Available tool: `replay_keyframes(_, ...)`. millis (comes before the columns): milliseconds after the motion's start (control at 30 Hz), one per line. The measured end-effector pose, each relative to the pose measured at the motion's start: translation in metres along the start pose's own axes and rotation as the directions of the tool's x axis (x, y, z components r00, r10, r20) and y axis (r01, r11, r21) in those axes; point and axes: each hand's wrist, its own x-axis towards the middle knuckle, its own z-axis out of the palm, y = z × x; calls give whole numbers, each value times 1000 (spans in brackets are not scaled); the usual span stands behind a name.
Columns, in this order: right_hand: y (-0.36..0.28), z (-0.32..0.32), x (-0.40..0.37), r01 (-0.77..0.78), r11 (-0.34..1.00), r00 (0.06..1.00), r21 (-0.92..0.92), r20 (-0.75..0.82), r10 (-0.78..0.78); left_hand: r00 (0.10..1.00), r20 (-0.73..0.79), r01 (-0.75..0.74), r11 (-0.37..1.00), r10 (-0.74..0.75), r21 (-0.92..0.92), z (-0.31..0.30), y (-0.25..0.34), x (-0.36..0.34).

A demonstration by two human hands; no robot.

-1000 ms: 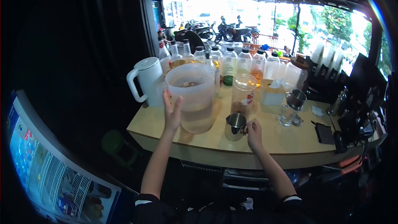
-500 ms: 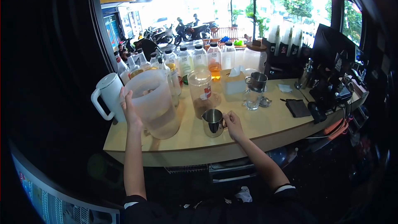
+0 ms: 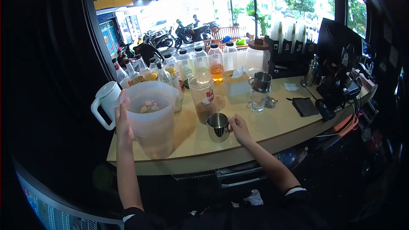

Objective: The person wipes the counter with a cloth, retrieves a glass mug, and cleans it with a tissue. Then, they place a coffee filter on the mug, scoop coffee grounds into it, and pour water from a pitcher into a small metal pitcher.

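Observation:
My left hand [image 3: 123,123] is wrapped round the left side of a large translucent plastic pitcher [image 3: 155,130], its fingers partly hidden. The pitcher stands nearly upright close to the counter's front edge, with liquid and some pale pieces inside. With closed fingers, my right hand [image 3: 240,130] grips the handle of a small steel milk jug [image 3: 217,131], whose open top faces up. Just behind the jug is a clear plastic jar [image 3: 200,96] with brown contents at its bottom.
A white lidded jug [image 3: 106,98] stands far left. Several bottles [image 3: 216,66] line the counter's back. A tissue box [image 3: 237,86], a glass mug [image 3: 258,100] under a metal cup [image 3: 260,81], and a dark cloth [image 3: 303,106] are to the right.
The plastic pitcher has gone from tilted to nearly upright and come towards the front edge with my left hand. My right hand and the milk jug have barely moved.

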Motion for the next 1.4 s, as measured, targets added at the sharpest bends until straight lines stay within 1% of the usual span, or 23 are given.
replay_keyframes(33,6,0,-3,-5,1000,1000,6,1,5,1000,2,-8,1000,8,13,1,0,-2)
replay_keyframes(100,10,4,-4,34,999,998,-31,-48,-36,1000,1,-26,999,26,26,0,1,-3)
replay_keyframes(133,9,5,-4,46,998,998,-31,-43,-48,999,11,-49,997,48,52,-2,-2,-3)
replay_keyframes(167,7,6,-6,7,1000,998,-19,-57,-8,997,22,-74,994,72,75,-2,-3,-1)
replay_keyframes(200,7,6,-7,-35,999,997,-6,-71,35,999,10,-51,995,51,83,3,1,-4)
replay_keyframes(233,7,6,-5,-26,1000,997,-8,-69,26,998,9,-60,995,59,79,9,5,-4)
replay_keyframes(300,5,7,-5,-93,986,995,142,-19,97,998,31,-56,993,54,105,19,9,-9)
replay_keyframes(367,2,8,-3,-102,983,994,151,-32,108,998,23,-52,995,50,89,32,14,-11)
replay_keyframes(433,-2,8,-4,-120,980,991,159,-46,129,998,51,-53,990,46,134,39,16,-13)
replay_keyframes(500,-7,10,-2,-84,967,993,242,-61,102,997,64,-52,989,44,139,42,16,-11)
replay_keyframes(533,-16,13,-2,-100,960,991,260,-60,120,996,79,-58,988,47,143,43,16,-12)
replay_keyframes(633,-41,15,1,-86,954,996,287,-3,90,995,100,-33,983,16,178,55,19,-16)
replay_keyframes(667,-44,14,4,-81,954,996,289,-1,85,995,100,-39,983,21,179,59,20,-16)
replay_keyframes(733,-51,14,7,-71,964,997,255,26,66,989,149,-30,982,2,188,64,20,-16)
replay_keyframes(833,-71,17,2,-77,972,997,222,9,77,988,152,-52,977,20,207,65,12,-13)
replay_keyframes(967,-70,10,12,-100,975,995,198,33,95,987,160,-34,972,-4,233,71,14,-16)
replay_keyframes(1067,-72,7,18,-90,979,996,183,13,90,982,191,-54,966,5,252,79,16,-15)
replay_keyframes(1133,-71,6,22,-28,975,1000,219,17,25,980,198,-30,969,-20,246,84,14,-15)
replay_keyframes(1233,-72,6,26,-40,979,999,201,19,37,973,229,-48,960,-16,275,89,10,-10)
replay_keyframes(1333,-73,5,25,-66,981,998,184,5,66,970,233,-7,956,-65,293,94,12,-9)
replay_keyframes(1400,-70,2,24,-70,981,998,183,6,70,973,221,-7,951,-66,310,97,10,-9)
